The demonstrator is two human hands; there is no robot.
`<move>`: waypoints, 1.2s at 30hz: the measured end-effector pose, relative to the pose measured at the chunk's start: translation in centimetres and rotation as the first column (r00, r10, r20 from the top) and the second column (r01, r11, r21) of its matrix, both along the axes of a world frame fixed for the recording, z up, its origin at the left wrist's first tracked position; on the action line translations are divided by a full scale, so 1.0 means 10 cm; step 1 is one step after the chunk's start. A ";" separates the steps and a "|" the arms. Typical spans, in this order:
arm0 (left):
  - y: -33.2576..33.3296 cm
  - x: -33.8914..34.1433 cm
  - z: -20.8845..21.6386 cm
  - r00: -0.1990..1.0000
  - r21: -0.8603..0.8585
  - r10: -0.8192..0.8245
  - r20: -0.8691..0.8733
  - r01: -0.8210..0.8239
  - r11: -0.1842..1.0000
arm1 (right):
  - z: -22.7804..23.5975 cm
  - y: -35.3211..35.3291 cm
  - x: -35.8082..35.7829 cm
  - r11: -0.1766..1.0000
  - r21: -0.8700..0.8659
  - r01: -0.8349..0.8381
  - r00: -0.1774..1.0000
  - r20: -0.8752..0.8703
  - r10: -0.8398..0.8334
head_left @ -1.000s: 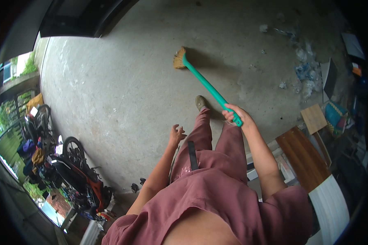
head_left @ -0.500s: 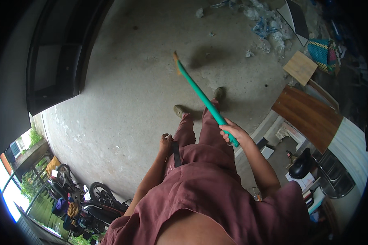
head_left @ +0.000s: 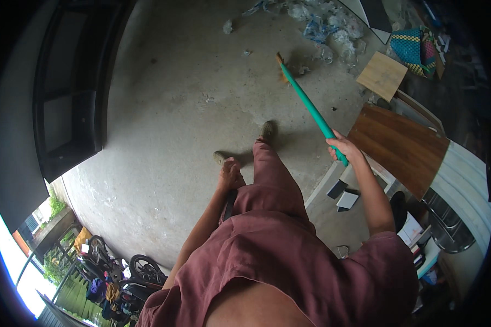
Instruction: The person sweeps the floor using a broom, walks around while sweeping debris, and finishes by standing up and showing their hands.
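My right hand (head_left: 343, 148) is closed around the green handle (head_left: 313, 110) of a broom, near its upper end. The handle slants away to the far left. At its far end, orange-brown bristles (head_left: 280, 59) are near the concrete floor, just left of some loose plastic scraps (head_left: 304, 70); I cannot tell whether they touch it. My left hand (head_left: 231, 174) hangs in front of my left leg, fingers loosely bent, with nothing visible in it. A dark strap (head_left: 229, 204) shows beside that wrist.
Clear and blue plastic bags (head_left: 324, 30) lie heaped at the far right, next to a woven basket (head_left: 407, 44). On the right are a square wooden board (head_left: 382, 75) and a brown wooden panel (head_left: 401, 147). A black cabinet (head_left: 71, 120) stands left, motorbikes (head_left: 145, 268) lower left.
My right hand and the broom have moved right and farther away, bringing the bristles closer to the plastic bags. My left hand has swung forward. The view has shifted as I step.
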State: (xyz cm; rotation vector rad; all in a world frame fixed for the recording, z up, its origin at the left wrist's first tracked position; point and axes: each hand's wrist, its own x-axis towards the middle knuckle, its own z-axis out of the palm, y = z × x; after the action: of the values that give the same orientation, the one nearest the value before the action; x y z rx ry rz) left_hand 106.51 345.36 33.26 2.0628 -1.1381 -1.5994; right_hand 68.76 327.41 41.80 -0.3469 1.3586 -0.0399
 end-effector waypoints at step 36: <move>0.19 -0.18 0.09 0.808 0.266 0.589 -0.023 -0.563 0.783 | -0.78 0.87 1.31 0.869 0.035 -0.493 0.751 0.523 0.404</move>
State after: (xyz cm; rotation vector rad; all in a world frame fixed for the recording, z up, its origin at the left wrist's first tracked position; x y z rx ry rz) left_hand 104.75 347.29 34.17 2.1496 -0.2112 -1.5479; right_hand 81.89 336.09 34.03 -0.4753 0.7225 0.3722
